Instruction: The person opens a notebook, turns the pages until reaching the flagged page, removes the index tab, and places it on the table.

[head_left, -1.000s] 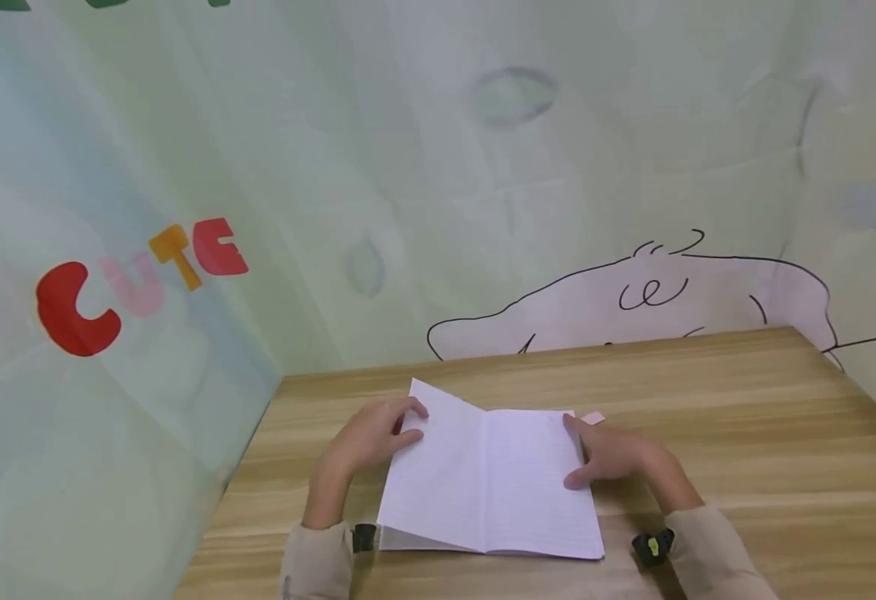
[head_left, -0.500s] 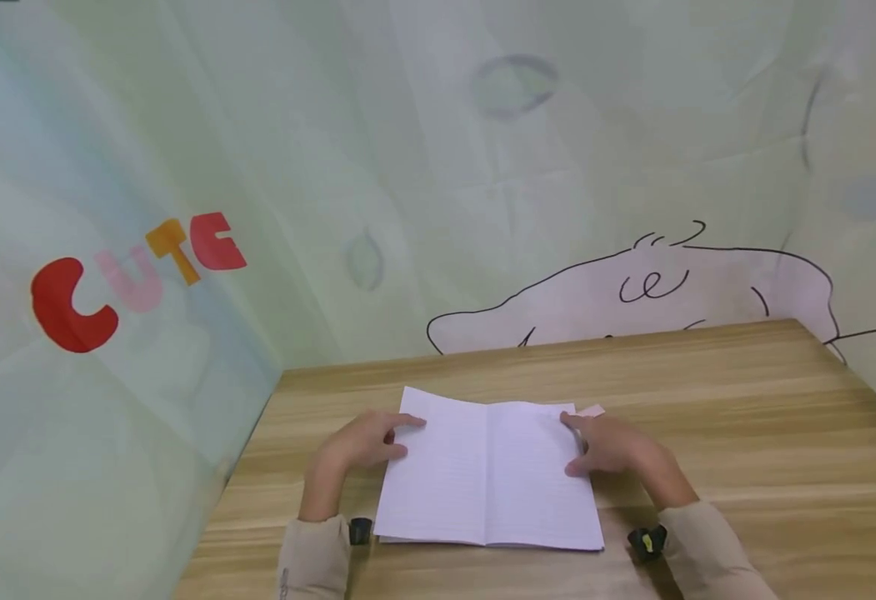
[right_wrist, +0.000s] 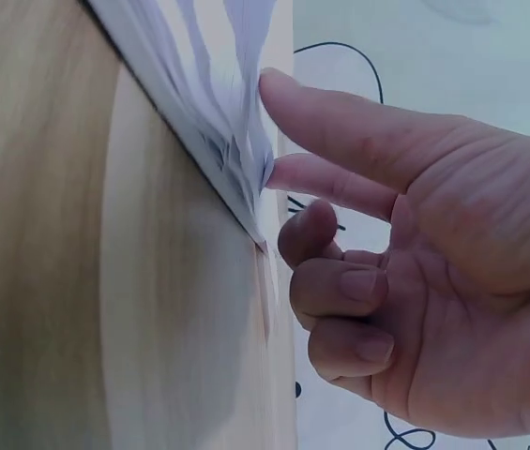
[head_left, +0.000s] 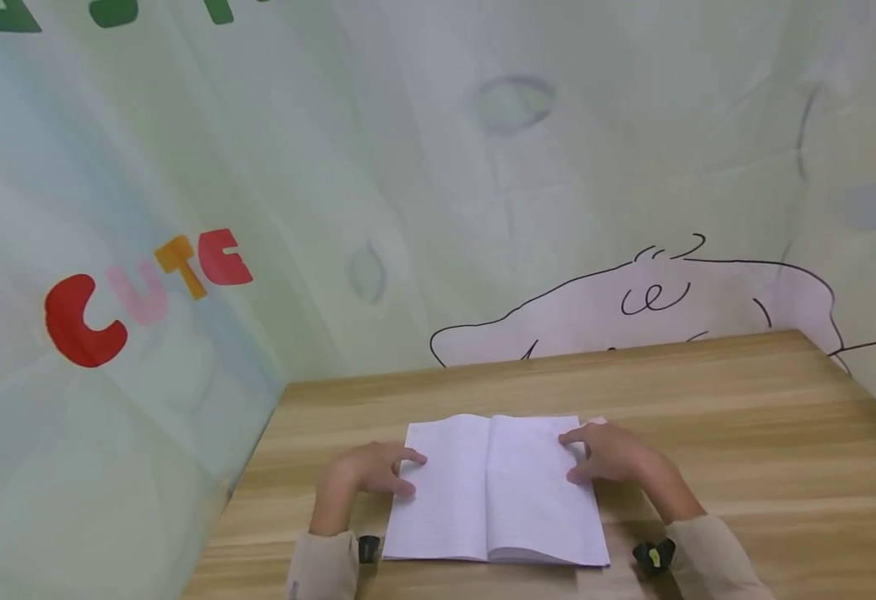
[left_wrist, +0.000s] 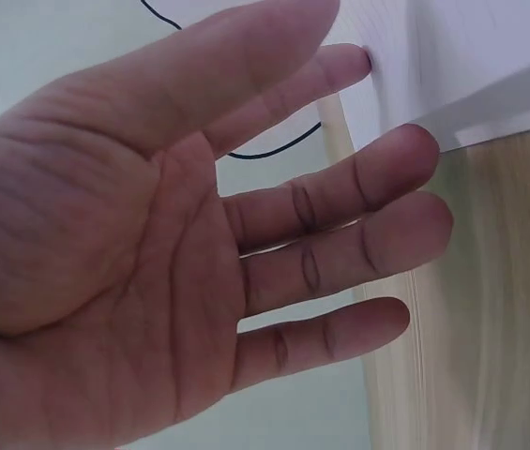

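A notebook [head_left: 445, 500] with faintly lined white pages lies spread on the wooden table in the head view. My left hand [head_left: 373, 468] is at its left edge, index fingertip and thumb over the left page; the left wrist view shows its fingers [left_wrist: 377, 169] extended and apart. My right hand [head_left: 618, 454] touches the right page near its outer edge with thumb and index finger. In the right wrist view, that thumb [right_wrist: 340, 122] lies against the pages, which fan at the edge, while the other fingers curl into the palm. The right page's near edge bulges upward.
The wooden table [head_left: 745, 433] runs back to a pale printed curtain [head_left: 407, 167] with coloured letters and a line drawing. Past the notebook's far right corner a small pink slip [head_left: 598, 420] peeks out, partly hidden by my right hand.
The left page, raised and tilted a second ago, has come down flat, with my left hand lowering toward me alongside it. The right page now bulges at its near edge; my right hand has shifted slightly.
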Demonstrator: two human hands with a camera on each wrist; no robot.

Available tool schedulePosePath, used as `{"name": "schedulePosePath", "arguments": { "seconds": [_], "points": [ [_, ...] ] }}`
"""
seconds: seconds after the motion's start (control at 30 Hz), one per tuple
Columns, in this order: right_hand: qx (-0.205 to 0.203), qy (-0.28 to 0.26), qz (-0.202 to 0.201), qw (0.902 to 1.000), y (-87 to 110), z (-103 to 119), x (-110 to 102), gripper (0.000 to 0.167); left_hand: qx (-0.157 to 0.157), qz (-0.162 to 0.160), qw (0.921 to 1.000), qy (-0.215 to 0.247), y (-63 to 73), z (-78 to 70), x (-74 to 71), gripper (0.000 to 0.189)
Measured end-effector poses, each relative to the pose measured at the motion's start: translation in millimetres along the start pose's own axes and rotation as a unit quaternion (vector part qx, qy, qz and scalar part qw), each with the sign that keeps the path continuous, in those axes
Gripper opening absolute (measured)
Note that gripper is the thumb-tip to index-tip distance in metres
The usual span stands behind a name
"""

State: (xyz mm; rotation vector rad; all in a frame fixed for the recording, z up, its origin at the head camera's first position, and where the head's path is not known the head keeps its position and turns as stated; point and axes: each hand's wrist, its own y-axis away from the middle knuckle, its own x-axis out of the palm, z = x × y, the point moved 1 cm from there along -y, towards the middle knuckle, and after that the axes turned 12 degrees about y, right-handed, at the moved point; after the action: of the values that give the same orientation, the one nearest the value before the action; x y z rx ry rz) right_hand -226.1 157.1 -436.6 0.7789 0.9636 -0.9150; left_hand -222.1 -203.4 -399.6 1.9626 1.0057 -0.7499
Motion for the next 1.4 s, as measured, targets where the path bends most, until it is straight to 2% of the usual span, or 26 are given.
{"name": "schedulePosePath", "arguments": {
  "seconds": [0.13,0.23,0.4,0.57,0.63,0.73,0.87,1.07,1.13,1.27,1.33,1.4],
  "points": [
    [-0.001,-0.02,0.005,0.9998,0.4,2.1,1.3,0.054,0.001,0.004,1.0,0.006,-0.8,1.3,1.9,0.044],
    [-0.002,-0.007,0.001,1.0,-0.5,4.5,1.9,0.056,0.015,0.005,0.9999,-0.005,-1.8,4.9,1.3,0.045],
    [-0.007,0.033,-0.035,0.9988,-4.3,6.3,6.9,0.051,0.012,0.004,0.9999,-0.006,-1.5,7.3,1.4,0.045],
    [-0.009,0.018,-0.058,0.9981,-8.6,1.4,15.1,0.043,0.0,0.006,1.0,0.006,1.4,3.9,3.2,0.043],
    [0.0,0.011,-0.059,0.9982,-9.5,0.1,17.1,0.047,0.001,0.007,1.0,0.003,2.4,2.8,3.5,0.042],
    [0.018,0.005,-0.053,0.9984,-10.1,-0.3,17.8,0.062,-0.004,0.007,1.0,0.006,2.9,2.4,4.0,0.043],
    [0.042,-0.026,-0.05,0.9976,-10.1,-0.9,17.6,0.078,0.004,0.012,0.9999,0.002,1.1,2.9,4.3,0.045],
    [0.064,-0.117,-0.057,0.9895,-12.3,-4.6,16.2,0.083,0.036,0.011,0.9993,-0.006,-5.0,1.4,6.6,0.067],
    [0.077,-0.156,-0.047,0.9836,-12.9,-5.0,13.8,0.087,0.024,0.008,0.9996,-0.01,-7.0,0.2,8.3,0.069],
    [0.092,-0.214,-0.023,0.9722,-10.8,-4.3,5.6,0.093,-0.031,0.008,0.9993,-0.022,-10.3,-1.8,12.0,0.065],
    [0.092,-0.222,-0.011,0.9706,-8.1,-3.9,0.6,0.089,-0.056,0.01,0.9981,-0.024,-10.3,-3.4,12.6,0.063],
    [0.089,-0.224,0.002,0.9706,-5.7,-3.5,-3.1,0.073,-0.069,0.008,0.9973,-0.023,-10.1,-4.8,12.3,0.061]
  ]
}}
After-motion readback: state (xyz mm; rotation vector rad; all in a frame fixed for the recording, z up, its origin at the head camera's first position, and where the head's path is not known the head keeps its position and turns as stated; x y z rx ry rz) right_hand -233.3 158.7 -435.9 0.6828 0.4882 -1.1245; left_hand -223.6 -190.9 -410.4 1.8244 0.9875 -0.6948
